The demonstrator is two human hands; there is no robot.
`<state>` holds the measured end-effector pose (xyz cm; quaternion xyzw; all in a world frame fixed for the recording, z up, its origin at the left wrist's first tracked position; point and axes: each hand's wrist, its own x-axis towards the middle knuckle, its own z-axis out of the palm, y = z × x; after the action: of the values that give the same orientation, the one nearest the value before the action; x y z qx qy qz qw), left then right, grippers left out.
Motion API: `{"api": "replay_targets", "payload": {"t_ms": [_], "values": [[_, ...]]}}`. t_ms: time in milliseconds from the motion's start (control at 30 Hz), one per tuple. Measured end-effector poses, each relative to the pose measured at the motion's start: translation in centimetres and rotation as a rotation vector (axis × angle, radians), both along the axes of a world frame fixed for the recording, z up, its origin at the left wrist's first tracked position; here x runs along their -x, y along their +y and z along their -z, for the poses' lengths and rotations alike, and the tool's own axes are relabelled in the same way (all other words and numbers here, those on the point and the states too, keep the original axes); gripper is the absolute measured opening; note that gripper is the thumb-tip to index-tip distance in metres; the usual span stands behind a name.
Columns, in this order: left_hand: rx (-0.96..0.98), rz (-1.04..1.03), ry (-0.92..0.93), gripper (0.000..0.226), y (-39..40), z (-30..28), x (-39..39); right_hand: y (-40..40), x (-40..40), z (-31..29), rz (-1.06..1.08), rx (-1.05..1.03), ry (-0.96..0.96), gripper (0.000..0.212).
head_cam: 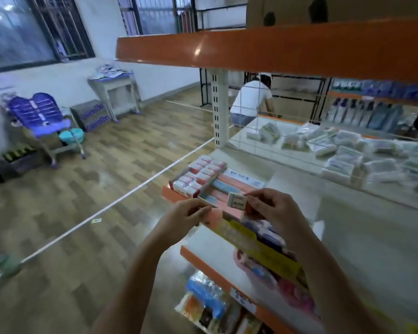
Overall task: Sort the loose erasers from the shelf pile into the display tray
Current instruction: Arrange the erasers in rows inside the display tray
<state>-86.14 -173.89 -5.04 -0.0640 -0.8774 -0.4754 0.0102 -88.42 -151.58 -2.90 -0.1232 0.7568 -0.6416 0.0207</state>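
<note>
Head view: my right hand pinches white eraser, held above display tray for slotting in. My left hand grips tray's near left edge, steadying it. Filled eraser box just beyond.

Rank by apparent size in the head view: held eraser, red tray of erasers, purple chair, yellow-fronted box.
1. yellow-fronted box, though nearness inflates it
2. purple chair
3. red tray of erasers
4. held eraser, in the right hand

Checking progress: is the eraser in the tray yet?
No. The right hand pinches the eraser above the tray.
</note>
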Motion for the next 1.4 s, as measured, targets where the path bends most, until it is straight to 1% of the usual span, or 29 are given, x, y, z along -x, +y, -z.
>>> {"api": "replay_targets", "payload": {"t_ms": [67, 233, 367, 433, 500, 633, 667, 833, 900, 1000, 1133, 1200, 1300, 1400], "values": [[0.031, -0.001, 0.027, 0.015, -2.0, -0.6, 2.4, -1.9, 2.2, -0.5, -0.012, -0.020, -0.007, 0.009], [-0.035, -0.050, 0.061, 0.021, -5.9, -1.6, 8.1, -5.9, 7.1, -1.3, -0.021, -0.104, 0.022, 0.009], [-0.086, -0.073, 0.043, 0.015, -8.1, -1.8, 11.2, -8.6, 9.4, -1.2, -0.006, -0.129, -0.037, 0.009], [-0.102, -0.070, 0.009, 0.016, -9.2, -1.3, 12.6, -10.0, 10.4, -0.8, 0.028, -0.187, -0.061, 0.009], [-0.093, -0.064, 0.007, 0.016, -10.4, -0.8, 14.1, -11.3, 11.4, -0.4, 0.063, -0.299, -0.059, 0.006], [-0.146, 0.036, -0.009, 0.021, -12.2, -0.2, 16.8, -13.9, 12.6, 0.0, 0.141, -0.525, -0.018, 0.003], [-0.155, 0.073, -0.021, 0.022, -12.7, -0.1, 17.4, -14.6, 12.8, 0.1, 0.162, -0.545, -0.020, 0.002], [-0.170, 0.202, -0.054, 0.017, -15.1, 0.0, 20.5, -17.6, 13.6, 0.3, 0.261, -0.657, -0.019, 0.013], [-0.196, 0.247, -0.060, 0.018, -15.7, 0.0, 21.5, -18.6, 13.8, 0.5, 0.301, -0.689, -0.023, 0.013], [-0.170, 0.332, -0.048, 0.016, -16.2, 0.1, 22.6, -20.0, 13.8, 1.4, 0.386, -0.723, -0.023, 0.012], [-0.150, 0.405, -0.067, 0.013, -16.6, 0.7, 23.8, -21.2, 13.9, 3.2, 0.503, -0.832, 0.005, 0.015], [-0.149, 0.441, -0.071, 0.014, -16.7, 1.1, 24.2, -21.5, 13.9, 3.7, 0.554, -0.844, 0.030, 0.016], [-0.153, 0.473, -0.073, 0.016, -16.8, 1.6, 24.5, -22.0, 13.5, 3.9, 0.546, -0.862, 0.079, 0.019], [-0.164, 0.491, -0.082, 0.016, -17.0, 1.8, 24.7, -22.4, 12.9, 4.2, 0.484, -0.913, 0.111, 0.029]]}}
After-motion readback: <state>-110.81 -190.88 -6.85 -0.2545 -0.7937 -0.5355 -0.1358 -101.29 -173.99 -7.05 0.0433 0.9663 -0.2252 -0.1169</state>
